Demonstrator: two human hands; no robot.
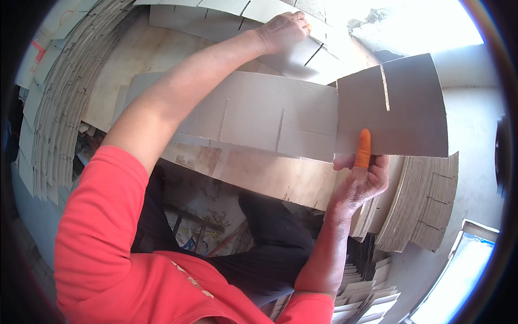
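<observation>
My right hand (367,173) holds a grey cardboard panel (410,113) by its near edge. An orange finger cot covers the finger laid on the panel's face, and one pale slot cuts down from the far edge. A long grey cardboard strip (253,113) with several slots lies against the panel's left side; whether they are joined, I cannot tell. At the far side, my left hand (286,32) is closed at the upper edge of another slotted cardboard strip (226,29), its fingertips partly hidden. A bit of orange shows at those fingertips.
Beneath the strips is a wooden board (275,183). Tall stacks of slotted cardboard (70,102) stand on the left, with another stack (421,205) at the right. More cardboard pieces (361,297) are at the lower right. My legs (270,243) are below the board's near edge.
</observation>
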